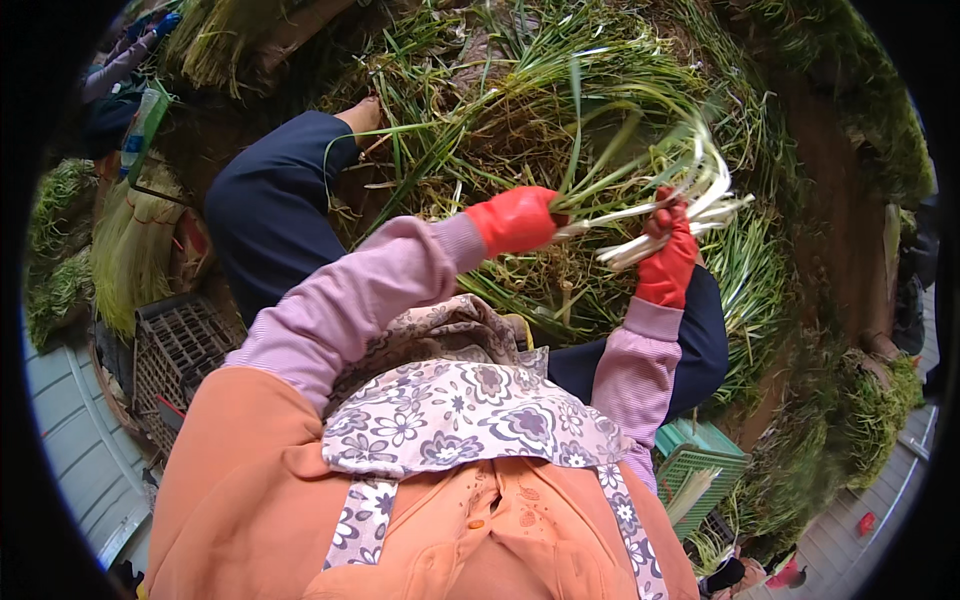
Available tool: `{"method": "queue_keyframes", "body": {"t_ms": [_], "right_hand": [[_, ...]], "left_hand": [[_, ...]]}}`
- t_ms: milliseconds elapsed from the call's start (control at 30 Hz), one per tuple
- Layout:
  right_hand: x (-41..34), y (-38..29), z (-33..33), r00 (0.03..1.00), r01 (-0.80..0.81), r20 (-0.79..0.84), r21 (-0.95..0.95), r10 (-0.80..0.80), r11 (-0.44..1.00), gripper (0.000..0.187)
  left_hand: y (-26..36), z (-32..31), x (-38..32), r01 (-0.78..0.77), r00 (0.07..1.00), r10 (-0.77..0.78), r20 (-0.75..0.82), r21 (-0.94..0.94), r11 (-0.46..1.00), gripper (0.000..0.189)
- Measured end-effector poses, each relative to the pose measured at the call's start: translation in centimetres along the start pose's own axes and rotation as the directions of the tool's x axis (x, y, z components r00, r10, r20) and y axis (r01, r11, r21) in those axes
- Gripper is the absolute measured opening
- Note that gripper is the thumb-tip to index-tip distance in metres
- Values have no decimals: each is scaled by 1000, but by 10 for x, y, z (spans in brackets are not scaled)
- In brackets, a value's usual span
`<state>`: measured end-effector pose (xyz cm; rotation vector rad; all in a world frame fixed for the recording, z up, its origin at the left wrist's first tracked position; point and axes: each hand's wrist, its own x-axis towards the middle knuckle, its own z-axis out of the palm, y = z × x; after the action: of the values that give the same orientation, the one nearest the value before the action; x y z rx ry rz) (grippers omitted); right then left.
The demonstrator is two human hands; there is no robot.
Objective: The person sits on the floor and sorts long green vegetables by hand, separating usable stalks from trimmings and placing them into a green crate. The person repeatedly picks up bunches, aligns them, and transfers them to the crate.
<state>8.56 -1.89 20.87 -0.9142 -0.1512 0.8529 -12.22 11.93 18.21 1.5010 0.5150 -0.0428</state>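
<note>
My left hand (517,221), in a red rubber glove, grips several long scallion-like stalks (600,184) whose green leaves fan out forward. To its right, my right hand (666,244), gloved the same way, closes round a bunch of white stems (709,206). Their pale ends stick out on both sides of the fist, and their upper part is blurred. One white stem spans the space between the hands. Under and beyond both hands lies a wide heap of loose green stalks (525,120) with brownish, stringy roots or dry leaves, between my bent legs.
A dark plastic crate (176,352) stands at left, near a tied bundle of stalks (135,255). A green plastic basket (701,469) holding pale stalks sits at lower right. More greens (885,420) lie along the right. Another person's blue-gloved hand (166,24) shows at upper left.
</note>
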Motion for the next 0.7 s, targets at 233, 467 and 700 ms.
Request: {"method": "queue_keyframes", "body": {"t_ms": [233,467,700], "right_hand": [[21,-76,-41,986,57,141,187,-85,981,29],[-1,-47,-22,994,103,-55,123,-97,987,33],[-7,-18,25,951,-39,-306,-229,-34,973,31]], "left_hand": [[14,-73,-123,277,657,-739,-150,960,51,50],[32,30,-8,-250,959,282,-1,460,852,42],[48,18,48,-518,855,468,223,408,752,29]]}}
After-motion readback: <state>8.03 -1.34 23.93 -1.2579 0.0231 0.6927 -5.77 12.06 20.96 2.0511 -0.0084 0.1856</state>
